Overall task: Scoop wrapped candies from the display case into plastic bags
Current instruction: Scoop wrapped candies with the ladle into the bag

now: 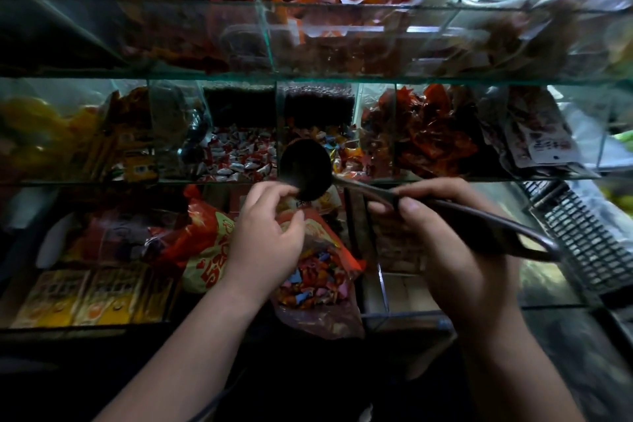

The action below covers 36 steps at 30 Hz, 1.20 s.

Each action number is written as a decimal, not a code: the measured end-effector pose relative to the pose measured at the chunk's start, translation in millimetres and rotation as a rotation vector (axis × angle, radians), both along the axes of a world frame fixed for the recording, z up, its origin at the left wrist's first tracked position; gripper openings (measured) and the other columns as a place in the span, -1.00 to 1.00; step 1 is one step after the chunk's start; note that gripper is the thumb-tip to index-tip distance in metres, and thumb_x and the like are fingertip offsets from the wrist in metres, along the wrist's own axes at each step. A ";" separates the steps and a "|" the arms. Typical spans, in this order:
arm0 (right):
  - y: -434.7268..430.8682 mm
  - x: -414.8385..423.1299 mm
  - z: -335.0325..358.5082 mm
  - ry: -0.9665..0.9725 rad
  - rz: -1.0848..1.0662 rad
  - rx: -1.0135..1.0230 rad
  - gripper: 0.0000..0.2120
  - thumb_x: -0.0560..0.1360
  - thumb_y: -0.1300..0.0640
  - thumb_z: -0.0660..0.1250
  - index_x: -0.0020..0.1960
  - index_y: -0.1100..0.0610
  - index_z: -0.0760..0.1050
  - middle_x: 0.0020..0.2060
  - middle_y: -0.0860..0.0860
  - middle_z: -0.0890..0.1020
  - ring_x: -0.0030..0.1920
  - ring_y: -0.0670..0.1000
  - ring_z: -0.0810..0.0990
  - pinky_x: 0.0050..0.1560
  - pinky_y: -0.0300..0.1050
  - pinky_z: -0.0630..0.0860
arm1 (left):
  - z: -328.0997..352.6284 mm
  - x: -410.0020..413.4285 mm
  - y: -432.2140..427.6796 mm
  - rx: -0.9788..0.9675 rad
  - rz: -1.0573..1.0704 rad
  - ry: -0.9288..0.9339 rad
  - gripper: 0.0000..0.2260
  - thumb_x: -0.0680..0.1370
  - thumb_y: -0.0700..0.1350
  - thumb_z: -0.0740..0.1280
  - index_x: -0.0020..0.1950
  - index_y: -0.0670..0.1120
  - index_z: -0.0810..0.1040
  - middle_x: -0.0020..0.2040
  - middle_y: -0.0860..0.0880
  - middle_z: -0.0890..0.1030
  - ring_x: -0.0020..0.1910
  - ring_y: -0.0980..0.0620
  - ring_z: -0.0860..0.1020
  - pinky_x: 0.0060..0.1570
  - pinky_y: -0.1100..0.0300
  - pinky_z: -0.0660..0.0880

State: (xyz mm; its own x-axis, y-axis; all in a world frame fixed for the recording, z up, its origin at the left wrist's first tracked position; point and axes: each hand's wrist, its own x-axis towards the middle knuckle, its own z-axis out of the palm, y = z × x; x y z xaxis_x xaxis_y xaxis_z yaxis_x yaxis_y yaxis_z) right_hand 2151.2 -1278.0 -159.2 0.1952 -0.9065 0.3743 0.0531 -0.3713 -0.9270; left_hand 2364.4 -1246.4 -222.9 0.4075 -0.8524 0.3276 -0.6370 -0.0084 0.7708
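On my feed the right hand [455, 243] sits at 4 o'clock, clenched round the flat handle of a ladle [306, 168], thumb pressed on top. The ladle's long axis runs from 4 o'clock, where the looped handle end sticks out past the palm, up toward 10 o'clock. Its round, dark metal bowl points at the centre of the frame. I cannot tell what lies in the bowl; it is too dark.

Just below the bowl, the left hand [267, 233] has its fingers curled, pinching the rim of a thin clear plastic bag [322, 322]. The bag hangs toward 6 o'clock, partly filled with wrapped candies [308, 281] in crinkly red, blue and pink wrappers.

Behind both hands stands the display case [205, 79], glass-walled in stepped tiers of compartments. The cell right behind the bowl holds mixed bright sweets. The one at its 9 o'clock side holds white-and-red sweets [239, 158]. At 8 o'clock lie yellow boxes [68, 295] and, near the left wrist, a red printed sack [205, 243]. A black mesh basket [589, 243] leans at 3 o'clock. The light is dim and the upper tiers are blurred.
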 end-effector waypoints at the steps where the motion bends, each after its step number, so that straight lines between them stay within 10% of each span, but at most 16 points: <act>1: 9.0 -8.3 2.2 -0.037 0.032 0.059 -0.90 0.49 0.11 0.40 -0.04 0.10 0.65 -0.12 0.17 0.75 -0.06 0.18 0.77 -0.02 0.13 0.68 | -3.3 2.8 5.6 0.019 0.016 -0.003 -0.87 0.55 -0.17 0.41 0.04 0.04 0.58 0.10 0.21 0.47 0.17 0.40 0.41 0.08 0.59 0.29; 5: 27.5 -28.9 5.3 0.047 0.162 0.145 -0.90 0.45 0.24 0.46 -0.09 0.06 0.67 -0.11 0.12 0.76 -0.09 0.11 0.78 -0.05 -0.07 0.69 | -22.3 7.0 29.5 0.158 0.101 -0.037 -0.85 0.50 -0.16 0.46 -0.18 0.08 0.56 0.16 0.15 0.49 0.22 0.20 0.44 0.17 0.35 0.33; 10: 32.9 -18.1 -3.5 0.435 0.182 0.088 -0.94 0.42 0.03 0.42 -0.12 -0.07 0.65 -0.21 -0.10 0.74 -0.18 -0.13 0.74 -0.14 -0.16 0.66 | -37.4 6.7 47.1 0.423 0.066 -0.096 -0.74 0.52 -0.12 0.41 0.21 -0.01 0.66 0.39 0.05 0.45 0.35 0.00 0.45 0.29 0.05 0.50; 16: 16.2 20.9 -82.1 0.841 0.291 0.012 -0.95 0.50 0.08 0.43 -0.05 -0.05 0.61 -0.13 -0.11 0.68 -0.08 -0.16 0.63 -0.06 -0.31 0.51 | -44.2 5.3 49.7 0.534 -0.027 -0.032 -0.31 0.49 -0.29 0.22 0.60 0.07 0.25 0.57 0.16 0.26 0.49 0.08 0.31 0.30 0.33 0.21; 20: 15.8 35.6 -129.1 0.765 0.251 0.101 -0.96 0.50 0.07 0.43 -0.08 0.01 0.60 -0.17 -0.09 0.67 -0.12 -0.15 0.62 -0.09 -0.26 0.51 | -49.7 2.1 52.3 0.563 -0.095 0.027 -0.22 0.48 -0.31 0.18 0.65 0.13 0.08 0.61 0.26 0.07 0.55 0.14 0.20 0.49 0.13 0.26; 25: -0.4 37.0 -132.1 0.552 0.096 0.511 -0.78 0.37 -0.16 0.40 -0.20 -0.02 0.64 -0.29 0.04 0.73 -0.20 0.06 0.73 -0.10 0.12 0.69 | -55.3 -0.1 51.9 0.569 -0.111 0.074 -0.21 0.48 -0.32 0.20 0.65 0.11 0.07 0.62 0.24 0.07 0.56 0.17 0.15 0.34 0.41 0.10; 30: 3.4 38.6 -134.5 0.475 -0.009 0.563 -0.82 0.51 0.06 0.46 -0.24 -0.18 0.66 -0.33 -0.16 0.72 -0.26 -0.21 0.69 -0.21 -0.33 0.58 | -54.5 -1.7 51.4 0.553 -0.106 0.084 -0.24 0.47 -0.30 0.21 0.65 0.05 0.12 0.63 0.17 0.09 0.58 0.17 0.10 0.40 0.35 0.06; 36: 9.6 29.9 -129.2 0.218 -0.152 0.665 -0.76 0.36 -0.17 0.43 -0.14 -0.01 0.70 -0.27 0.06 0.75 -0.14 0.10 0.75 0.03 0.17 0.68 | -50.1 2.8 50.4 0.543 -0.103 0.110 -0.17 0.49 -0.30 0.26 0.65 0.15 -0.03 0.60 0.28 0.05 0.49 0.20 0.24 0.18 0.51 0.26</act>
